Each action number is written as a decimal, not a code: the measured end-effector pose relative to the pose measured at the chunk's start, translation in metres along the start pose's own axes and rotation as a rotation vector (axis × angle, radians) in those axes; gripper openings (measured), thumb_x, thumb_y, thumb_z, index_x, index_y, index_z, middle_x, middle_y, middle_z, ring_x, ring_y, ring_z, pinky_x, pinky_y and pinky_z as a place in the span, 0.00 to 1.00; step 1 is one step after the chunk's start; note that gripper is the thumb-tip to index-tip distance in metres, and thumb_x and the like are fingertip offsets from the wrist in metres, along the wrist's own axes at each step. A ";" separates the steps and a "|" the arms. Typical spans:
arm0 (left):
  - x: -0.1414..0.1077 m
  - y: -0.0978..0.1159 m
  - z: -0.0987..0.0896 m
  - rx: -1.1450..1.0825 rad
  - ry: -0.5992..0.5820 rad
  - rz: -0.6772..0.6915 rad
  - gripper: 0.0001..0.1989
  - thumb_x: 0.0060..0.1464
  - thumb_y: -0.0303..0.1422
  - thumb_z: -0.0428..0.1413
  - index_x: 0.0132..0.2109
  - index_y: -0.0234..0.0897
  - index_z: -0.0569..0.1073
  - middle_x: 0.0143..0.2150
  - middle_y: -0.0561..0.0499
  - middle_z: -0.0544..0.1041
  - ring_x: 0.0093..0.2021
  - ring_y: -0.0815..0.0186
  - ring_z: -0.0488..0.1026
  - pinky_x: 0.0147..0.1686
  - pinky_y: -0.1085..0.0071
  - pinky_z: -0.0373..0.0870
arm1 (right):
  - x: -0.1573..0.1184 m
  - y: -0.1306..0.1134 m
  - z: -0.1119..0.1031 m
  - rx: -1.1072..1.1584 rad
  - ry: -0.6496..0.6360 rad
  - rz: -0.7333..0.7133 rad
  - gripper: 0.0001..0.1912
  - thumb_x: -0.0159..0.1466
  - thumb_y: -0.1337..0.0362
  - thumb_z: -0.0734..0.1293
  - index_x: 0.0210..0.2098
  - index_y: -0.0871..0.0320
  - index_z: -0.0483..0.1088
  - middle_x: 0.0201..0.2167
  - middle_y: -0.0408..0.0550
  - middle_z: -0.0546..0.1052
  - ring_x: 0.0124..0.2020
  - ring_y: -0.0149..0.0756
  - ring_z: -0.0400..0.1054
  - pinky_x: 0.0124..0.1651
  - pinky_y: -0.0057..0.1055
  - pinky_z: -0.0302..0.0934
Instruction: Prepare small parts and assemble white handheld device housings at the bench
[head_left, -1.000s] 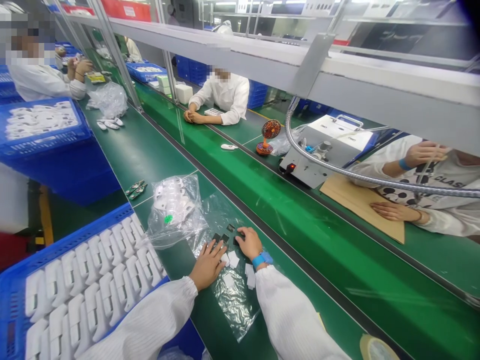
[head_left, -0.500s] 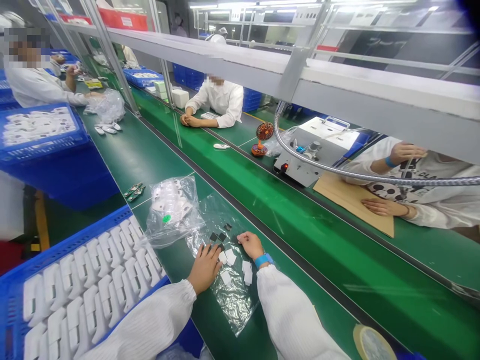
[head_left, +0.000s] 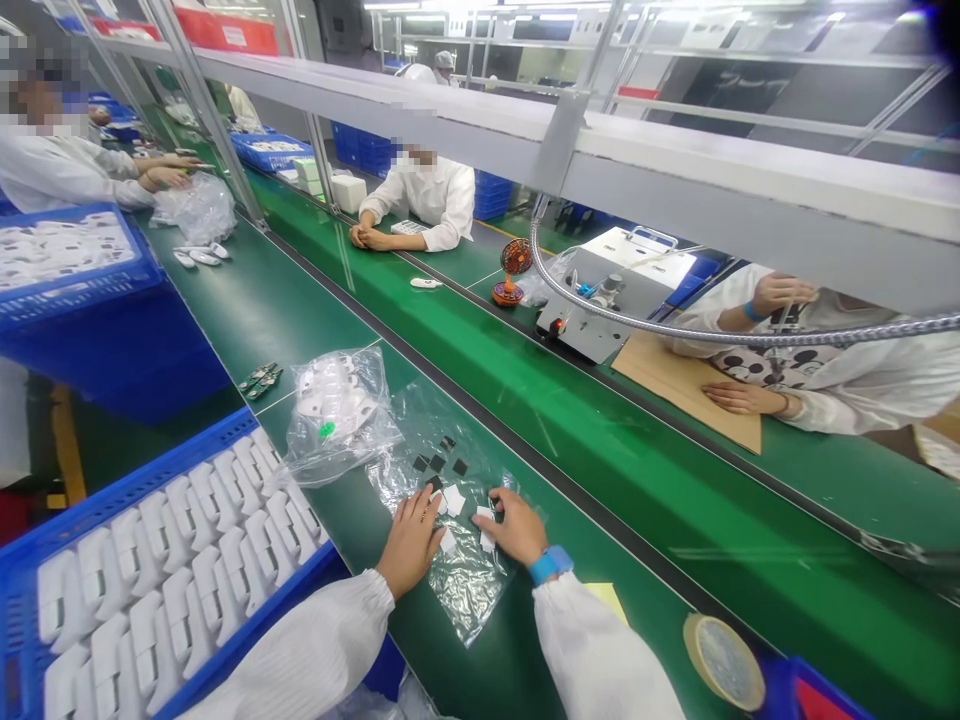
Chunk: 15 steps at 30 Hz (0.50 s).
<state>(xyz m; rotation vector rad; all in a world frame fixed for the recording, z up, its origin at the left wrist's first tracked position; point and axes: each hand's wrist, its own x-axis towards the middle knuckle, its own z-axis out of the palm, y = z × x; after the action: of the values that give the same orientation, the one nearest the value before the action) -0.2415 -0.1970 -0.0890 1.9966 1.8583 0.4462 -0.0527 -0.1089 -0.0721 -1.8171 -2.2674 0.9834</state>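
Note:
My left hand (head_left: 411, 540) lies palm down with fingers stretched over the left side of a flat clear plastic bag (head_left: 461, 600). Its fingertips reach the small black squares (head_left: 437, 463) and a few white squares (head_left: 454, 500). On the bag's right side, my right hand (head_left: 519, 527) has thumb and forefinger apart around another white square (head_left: 486, 514), which lies beneath them. Whether those fingertips press on it is hard to see. Beyond my hands sits a clear bag of white parts (head_left: 337, 400) with a green sticker.
A blue crate (head_left: 22, 560) of white plastic housings (head_left: 176, 535) stands at left. Small green circuit boards (head_left: 260, 380) lie near its far corner. A green conveyor belt (head_left: 555, 420) runs beyond the bench. A tape roll (head_left: 724, 660) is at lower right. Co-workers sit across and at left.
My right hand has come nearer, from beside the black squares to the white squares, its fingers parting. My left hand stays on the bag. The camera view has shifted slightly.

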 end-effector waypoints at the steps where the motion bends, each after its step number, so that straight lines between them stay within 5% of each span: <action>1: 0.004 0.005 0.001 -0.001 0.003 0.003 0.22 0.59 0.35 0.46 0.59 0.36 0.58 0.61 0.41 0.60 0.59 0.54 0.57 0.56 0.52 0.55 | -0.008 0.000 0.005 -0.020 0.001 0.005 0.15 0.62 0.59 0.64 0.45 0.60 0.65 0.43 0.49 0.70 0.41 0.38 0.67 0.43 0.41 0.63; 8: 0.030 0.030 0.004 0.024 0.024 -0.015 0.15 0.56 0.34 0.52 0.50 0.35 0.66 0.50 0.45 0.68 0.48 0.58 0.67 0.46 0.54 0.66 | -0.017 -0.004 0.026 -0.042 0.002 -0.030 0.15 0.62 0.61 0.63 0.46 0.60 0.64 0.46 0.50 0.69 0.44 0.39 0.66 0.45 0.42 0.62; 15: 0.013 0.027 -0.003 -0.010 -0.003 -0.018 0.13 0.56 0.34 0.52 0.47 0.34 0.68 0.47 0.47 0.70 0.46 0.60 0.68 0.44 0.56 0.67 | -0.009 0.007 0.024 0.039 0.009 -0.050 0.12 0.62 0.60 0.63 0.43 0.61 0.66 0.41 0.48 0.71 0.39 0.35 0.68 0.41 0.39 0.64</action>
<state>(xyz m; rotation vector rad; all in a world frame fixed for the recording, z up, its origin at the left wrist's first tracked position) -0.2180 -0.1850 -0.0742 1.9713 1.8677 0.4466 -0.0546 -0.1266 -0.0916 -1.7379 -2.2603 1.0026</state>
